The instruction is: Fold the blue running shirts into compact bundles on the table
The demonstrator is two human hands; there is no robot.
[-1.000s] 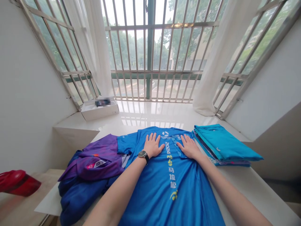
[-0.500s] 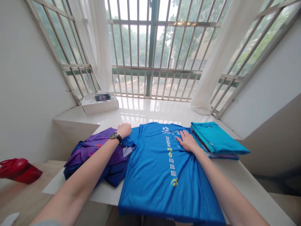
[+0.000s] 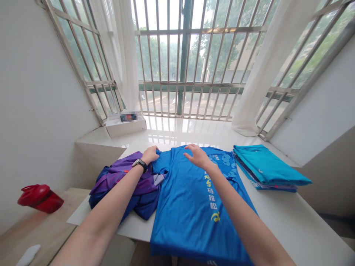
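Fingers of my left hand (image 3: 149, 155) pinch the blue T-shirt (image 3: 177, 221) sleeve, my right hand (image 3: 198, 157) spread open over it; soft, light, slippery, best held at shoulder seam

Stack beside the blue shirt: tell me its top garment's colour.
Top garment: turquoise, best in head view.

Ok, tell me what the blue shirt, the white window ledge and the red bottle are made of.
The blue T-shirt looks like thin synthetic sports knit, probably polyester, with a slight sheen and soft folds. The white window ledge looks like polished stone or glazed tile, since it mirrors the window bars. The red bottle looks like glossy plastic, translucent towards its base; the exact plastic can't be told.
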